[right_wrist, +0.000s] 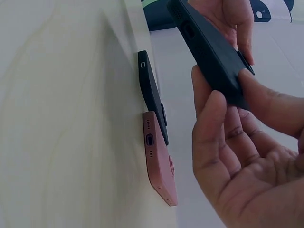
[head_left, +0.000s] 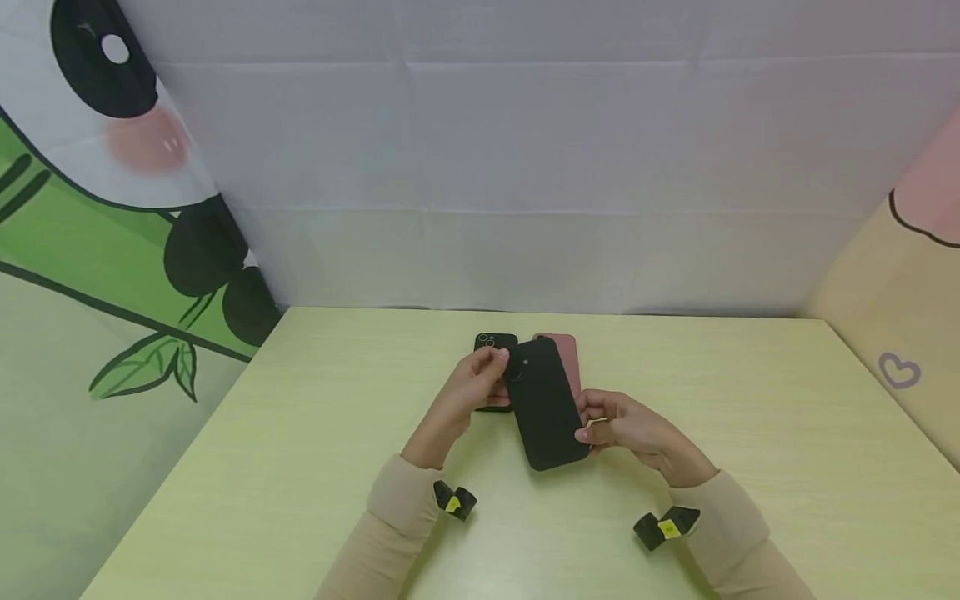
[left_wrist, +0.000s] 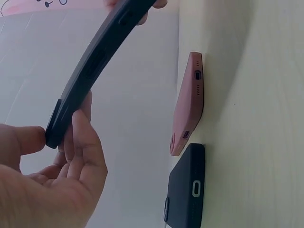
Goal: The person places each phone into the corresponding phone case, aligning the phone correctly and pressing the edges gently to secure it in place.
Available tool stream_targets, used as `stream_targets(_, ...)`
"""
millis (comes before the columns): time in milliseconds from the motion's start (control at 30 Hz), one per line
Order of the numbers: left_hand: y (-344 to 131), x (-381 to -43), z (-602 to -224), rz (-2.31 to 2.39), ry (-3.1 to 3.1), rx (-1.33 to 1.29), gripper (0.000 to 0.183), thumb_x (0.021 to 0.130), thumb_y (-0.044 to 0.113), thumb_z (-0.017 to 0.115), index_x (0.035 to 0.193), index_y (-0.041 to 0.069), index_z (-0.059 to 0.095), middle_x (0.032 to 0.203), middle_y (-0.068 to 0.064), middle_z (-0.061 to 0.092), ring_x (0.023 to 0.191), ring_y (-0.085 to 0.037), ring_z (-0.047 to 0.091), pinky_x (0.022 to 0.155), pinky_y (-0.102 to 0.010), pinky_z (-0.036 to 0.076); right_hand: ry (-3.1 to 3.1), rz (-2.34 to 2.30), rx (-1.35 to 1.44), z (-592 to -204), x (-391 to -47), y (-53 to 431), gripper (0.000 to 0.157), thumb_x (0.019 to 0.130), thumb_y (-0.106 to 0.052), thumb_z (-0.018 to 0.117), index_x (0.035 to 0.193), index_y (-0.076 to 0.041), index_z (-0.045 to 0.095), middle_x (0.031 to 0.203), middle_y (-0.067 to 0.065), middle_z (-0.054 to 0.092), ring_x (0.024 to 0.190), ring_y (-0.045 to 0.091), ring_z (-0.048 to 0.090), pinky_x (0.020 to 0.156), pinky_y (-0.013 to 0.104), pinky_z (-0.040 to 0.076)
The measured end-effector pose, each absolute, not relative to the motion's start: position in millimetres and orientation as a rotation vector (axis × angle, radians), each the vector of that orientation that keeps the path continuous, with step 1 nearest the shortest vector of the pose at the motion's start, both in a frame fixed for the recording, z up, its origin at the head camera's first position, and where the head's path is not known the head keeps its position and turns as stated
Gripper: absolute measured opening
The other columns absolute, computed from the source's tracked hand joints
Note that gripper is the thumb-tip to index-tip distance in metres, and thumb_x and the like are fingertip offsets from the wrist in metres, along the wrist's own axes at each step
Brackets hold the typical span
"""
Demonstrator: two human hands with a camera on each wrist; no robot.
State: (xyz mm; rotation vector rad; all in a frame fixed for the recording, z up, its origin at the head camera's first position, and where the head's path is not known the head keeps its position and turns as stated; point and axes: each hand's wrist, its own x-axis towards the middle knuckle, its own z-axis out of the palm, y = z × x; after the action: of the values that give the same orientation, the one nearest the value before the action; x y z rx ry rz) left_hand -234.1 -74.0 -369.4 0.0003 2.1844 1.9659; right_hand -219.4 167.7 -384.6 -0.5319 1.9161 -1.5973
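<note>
Both hands hold a black phone (head_left: 546, 408) tilted above the table, its back with a round camera area facing up in the head view. My left hand (head_left: 477, 385) pinches the upper left corner, thumb on the camera side and fingers beneath. At the lower right edge, my right hand (head_left: 618, 427) grips it between thumb and fingers. The bottom edge with its port opening shows in the right wrist view. Behind it, a pink phone (left_wrist: 190, 95) and a second black phone (left_wrist: 187, 187) lie side by side on the table; the held phone partly hides both in the head view.
The pale yellow table (head_left: 315, 467) ends at a grey-white cloth backdrop (head_left: 525, 183). A printed cartoon panel (head_left: 112, 250) stands at the left, and another panel with a purple heart (head_left: 899, 371) at the right. Black wrist straps (head_left: 455, 502) sit on both sleeves.
</note>
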Motion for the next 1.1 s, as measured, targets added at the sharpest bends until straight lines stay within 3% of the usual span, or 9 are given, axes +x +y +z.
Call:
stream_targets(233,-73,-228,-367,2.002,2.215,-0.075,0.022,0.097,0.025,0.043,0.109,0.008,0.053,0.074,0.000,0.051,0.060,-0.014,0.051,0.059,-0.024,0.048,1.844,-1.609,-0.550,-384,-214,164,0.016,0.087,-0.013,0.060,0.094,-0.002,0.051,0.074,-0.004,0.057,0.071,0.014,0.057,0.073,0.042,0.052)
stream_targets(467,-70,-221,-364,1.996,2.217,-0.078,0.022,0.097,0.024,0.044,0.107,0.007,0.054,0.073,0.000,0.051,0.058,-0.014,0.048,0.056,-0.022,0.045,1.874,-1.602,-0.527,-383,-208,160,0.025,0.090,-0.018,0.058,0.096,0.006,0.057,0.083,-0.002,0.066,0.078,0.016,0.063,0.075,0.039,0.052)
stream_targets(700,-71,-218,-366,1.991,2.204,-0.082,0.023,0.097,0.024,0.044,0.108,0.007,0.054,0.073,0.000,0.051,0.058,-0.013,0.048,0.056,-0.022,0.046,1.898,-1.610,-0.487,-385,-204,156,0.028,0.090,-0.020,0.058,0.101,0.006,0.055,0.084,-0.001,0.068,0.076,0.017,0.064,0.072,0.035,0.052)
stream_targets(867,-69,-216,-368,1.984,2.175,-0.073,0.023,0.097,0.026,0.045,0.108,0.008,0.054,0.074,0.001,0.052,0.059,-0.013,0.049,0.057,-0.022,0.046,1.864,-1.645,-0.514,-387,-202,156,0.026,0.090,-0.013,0.056,0.110,0.002,0.047,0.091,-0.002,0.068,0.076,0.015,0.064,0.068,0.033,0.052)
stream_targets(1100,-69,-216,-370,1.995,2.125,-0.072,0.024,0.095,0.030,0.048,0.105,0.009,0.055,0.074,0.002,0.053,0.062,-0.014,0.050,0.061,-0.023,0.046,1.896,-1.654,-0.574,-385,-200,155,0.024,0.091,-0.010,0.054,0.109,0.004,0.047,0.090,-0.005,0.067,0.074,0.013,0.062,0.067,0.032,0.051)
